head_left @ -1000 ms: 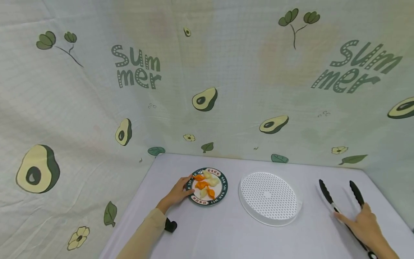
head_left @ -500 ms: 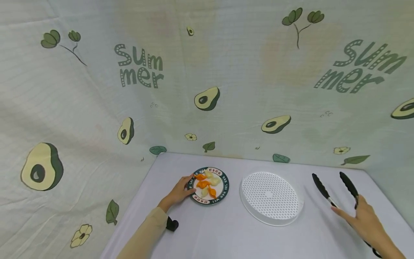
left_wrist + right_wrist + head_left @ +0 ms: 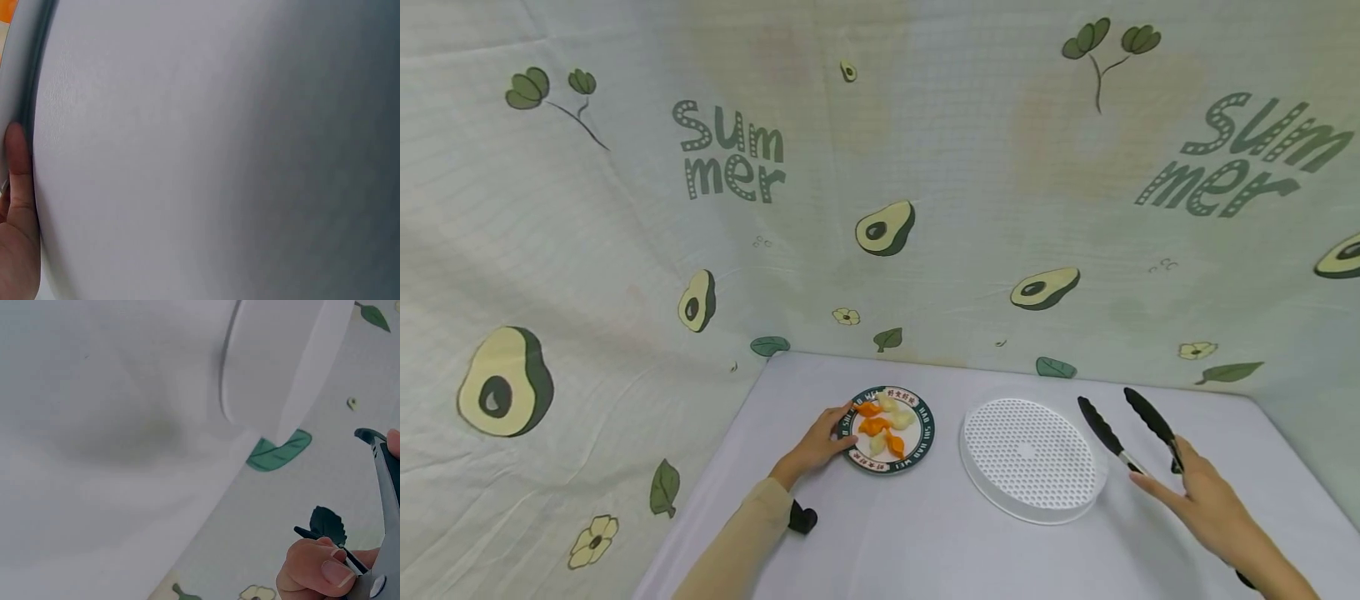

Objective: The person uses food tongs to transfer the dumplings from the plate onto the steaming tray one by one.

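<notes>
At the left, my left hand (image 3: 815, 447) holds the near-left rim of a round plate (image 3: 927, 432) with a dark green lettered border. Several orange and pale dumpling-shaped pieces (image 3: 874, 426) lie on the plate. In the left wrist view my thumb (image 3: 19, 181) lies along the plate's side. My right hand (image 3: 1213, 504) grips a pair of tongs (image 3: 1102, 427) with black tips and metal arms. The tips are spread, with nothing between them, above the right edge of a white round perforated steamer tray (image 3: 1026, 454). The right wrist view shows fingers (image 3: 319, 572) around one arm of the tongs.
A white-covered table (image 3: 910, 533) carries everything. Behind and to the left hangs a pale cloth (image 3: 940, 167) printed with avocados and lettering. A small black piece (image 3: 802, 518) shows beside the left sleeve (image 3: 737, 533).
My right hand has carried the tongs leftward from the table's right side to the steamer tray's edge, lifting them. The left hand stays at the plate; the view shifted slightly.
</notes>
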`<state>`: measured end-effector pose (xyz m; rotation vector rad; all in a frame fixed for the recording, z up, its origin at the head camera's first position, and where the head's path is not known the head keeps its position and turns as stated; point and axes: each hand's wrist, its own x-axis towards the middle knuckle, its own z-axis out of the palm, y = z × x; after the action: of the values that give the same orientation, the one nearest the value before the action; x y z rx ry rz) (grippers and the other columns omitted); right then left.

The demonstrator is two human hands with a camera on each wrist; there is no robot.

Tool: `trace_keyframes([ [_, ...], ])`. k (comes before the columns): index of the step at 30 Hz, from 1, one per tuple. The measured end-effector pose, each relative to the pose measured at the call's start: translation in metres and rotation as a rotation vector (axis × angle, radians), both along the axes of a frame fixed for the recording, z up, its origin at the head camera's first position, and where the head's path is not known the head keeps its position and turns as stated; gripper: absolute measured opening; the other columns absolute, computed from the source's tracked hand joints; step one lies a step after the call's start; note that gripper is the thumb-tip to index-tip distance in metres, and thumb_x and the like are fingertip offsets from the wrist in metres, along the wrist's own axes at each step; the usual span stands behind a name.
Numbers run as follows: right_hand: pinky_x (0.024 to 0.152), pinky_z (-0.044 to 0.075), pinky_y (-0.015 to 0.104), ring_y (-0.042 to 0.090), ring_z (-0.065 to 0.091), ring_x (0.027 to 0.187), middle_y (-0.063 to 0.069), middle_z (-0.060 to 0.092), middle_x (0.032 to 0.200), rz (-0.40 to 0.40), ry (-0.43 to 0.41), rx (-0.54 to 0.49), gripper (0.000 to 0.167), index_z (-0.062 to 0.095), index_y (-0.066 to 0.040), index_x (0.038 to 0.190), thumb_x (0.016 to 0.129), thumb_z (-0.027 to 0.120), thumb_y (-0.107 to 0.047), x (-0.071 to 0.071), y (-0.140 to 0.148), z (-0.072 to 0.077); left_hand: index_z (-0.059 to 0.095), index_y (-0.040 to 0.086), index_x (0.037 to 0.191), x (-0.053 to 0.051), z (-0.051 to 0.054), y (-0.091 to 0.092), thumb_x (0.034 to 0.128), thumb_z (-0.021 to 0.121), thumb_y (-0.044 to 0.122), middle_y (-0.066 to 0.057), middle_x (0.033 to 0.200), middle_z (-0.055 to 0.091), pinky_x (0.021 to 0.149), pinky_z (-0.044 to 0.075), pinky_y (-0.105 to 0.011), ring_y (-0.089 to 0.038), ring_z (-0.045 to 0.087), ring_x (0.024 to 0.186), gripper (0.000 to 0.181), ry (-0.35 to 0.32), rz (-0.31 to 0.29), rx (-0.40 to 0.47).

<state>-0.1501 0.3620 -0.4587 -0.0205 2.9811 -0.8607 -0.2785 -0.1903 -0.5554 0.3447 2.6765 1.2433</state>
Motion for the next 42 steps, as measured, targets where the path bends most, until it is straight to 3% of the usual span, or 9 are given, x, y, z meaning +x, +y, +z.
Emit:
trace_keyframes([
  [10, 0.088, 0.039, 0.077, 0.067, 0.048, 0.109, 0.054, 0.022, 0.139, 0.073, 0.050, 0.024, 0.100, 0.007, 0.024, 0.146, 0.098, 0.061, -0.046, 0.003, -0.047, 0.017, 0.032, 0.011, 0.157, -0.002, 0.001, 0.002, 0.0963, 0.068, 0.027, -0.020, 0.148, 0.039, 0.115, 0.030, -0.055, -0.039, 0.039, 0.137, 0.072, -0.002, 0.003, 0.003],
  [15, 0.090, 0.042, 0.073, 0.062, 0.053, 0.109, 0.049, 0.027, 0.142, 0.130, 0.073, -0.030, 0.094, 0.015, 0.021, 0.148, 0.098, 0.063, -0.043, 0.005, -0.076, 0.021, 0.032, 0.010, 0.156, -0.002, 0.001, 0.002, 0.0961, 0.068, 0.026, -0.021, 0.148, 0.040, 0.115, 0.029, -0.055, -0.039, 0.038, 0.137, 0.072, 0.001, 0.006, 0.002],
  [21, 0.078, 0.053, 0.052, 0.034, 0.059, 0.099, 0.035, 0.048, 0.136, 0.199, 0.108, -0.093, 0.084, 0.029, 0.014, 0.148, 0.096, 0.066, -0.040, 0.009, -0.111, 0.023, 0.033, 0.011, 0.156, -0.001, 0.002, 0.001, 0.0961, 0.068, 0.028, -0.021, 0.148, 0.039, 0.115, 0.029, -0.056, -0.040, 0.037, 0.138, 0.072, -0.009, 0.010, 0.000],
  [23, 0.078, 0.054, 0.051, 0.032, 0.059, 0.100, 0.035, 0.048, 0.138, 0.222, 0.092, -0.112, 0.084, 0.030, 0.015, 0.148, 0.096, 0.066, -0.041, 0.009, -0.122, 0.024, 0.033, 0.010, 0.156, -0.001, 0.002, 0.001, 0.0961, 0.068, 0.027, -0.021, 0.149, 0.039, 0.115, 0.028, -0.056, -0.041, 0.036, 0.139, 0.072, -0.008, 0.012, 0.003],
  [29, 0.093, 0.050, 0.057, 0.029, 0.059, 0.104, 0.034, 0.050, 0.137, 0.278, 0.094, -0.128, 0.083, 0.034, 0.016, 0.145, 0.096, 0.065, -0.043, 0.010, -0.155, 0.020, 0.034, 0.010, 0.156, -0.002, 0.003, 0.000, 0.0961, 0.068, 0.026, -0.021, 0.148, 0.040, 0.115, 0.028, -0.056, -0.041, 0.036, 0.139, 0.071, 0.007, 0.015, 0.003],
  [32, 0.101, 0.042, 0.062, 0.039, 0.057, 0.113, 0.035, 0.050, 0.136, 0.289, 0.091, -0.124, 0.084, 0.035, 0.017, 0.144, 0.096, 0.064, -0.045, 0.013, -0.170, 0.016, 0.033, 0.010, 0.156, -0.001, 0.002, 0.000, 0.0961, 0.068, 0.027, -0.021, 0.149, 0.040, 0.115, 0.028, -0.056, -0.041, 0.036, 0.139, 0.071, -0.001, 0.018, 0.000],
  [36, 0.105, 0.037, 0.065, 0.053, 0.042, 0.131, 0.036, 0.046, 0.140, 0.277, 0.031, -0.129, 0.089, 0.035, 0.013, 0.147, 0.095, 0.061, -0.053, 0.015, -0.187, 0.009, 0.033, 0.010, 0.156, 0.001, 0.001, 0.001, 0.0962, 0.068, 0.027, -0.021, 0.148, 0.040, 0.115, 0.028, -0.056, -0.041, 0.036, 0.139, 0.071, -0.002, 0.018, -0.013],
  [42, 0.097, 0.044, 0.066, 0.051, 0.049, 0.126, 0.034, 0.051, 0.136, 0.248, -0.042, -0.099, 0.092, 0.040, 0.007, 0.148, 0.089, 0.063, -0.059, 0.012, -0.209, 0.000, 0.033, 0.011, 0.156, 0.000, -0.001, 0.002, 0.0964, 0.068, 0.028, -0.019, 0.149, 0.040, 0.115, 0.029, -0.055, -0.039, 0.037, 0.139, 0.072, 0.005, 0.021, -0.024],
])
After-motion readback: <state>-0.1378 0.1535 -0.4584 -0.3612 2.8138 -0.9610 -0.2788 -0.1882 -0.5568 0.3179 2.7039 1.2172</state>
